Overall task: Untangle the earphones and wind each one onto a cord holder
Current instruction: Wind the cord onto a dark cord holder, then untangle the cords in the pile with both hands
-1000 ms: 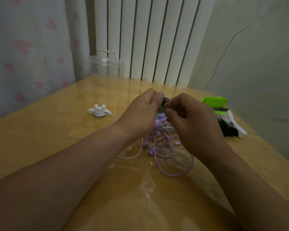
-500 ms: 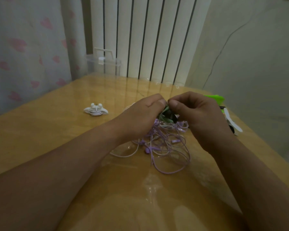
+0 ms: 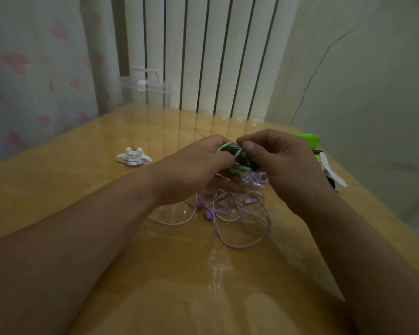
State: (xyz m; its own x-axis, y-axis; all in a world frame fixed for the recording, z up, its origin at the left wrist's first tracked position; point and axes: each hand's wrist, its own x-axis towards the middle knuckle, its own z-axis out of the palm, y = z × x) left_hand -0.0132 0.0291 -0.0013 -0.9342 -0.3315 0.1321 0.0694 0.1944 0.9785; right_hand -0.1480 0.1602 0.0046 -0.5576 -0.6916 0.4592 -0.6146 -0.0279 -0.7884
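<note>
left hand (image 3: 196, 170) and right hand (image 3: 286, 165) pinching green-wound cord holder (image 3: 238, 166), purple earphones (image 3: 209, 211) tangled beneath

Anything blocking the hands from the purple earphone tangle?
Only what they hold: both the left hand and right hand grip the mint-green cord holder, just above the purple tangle on the table. Nothing else visible lies between.
</note>
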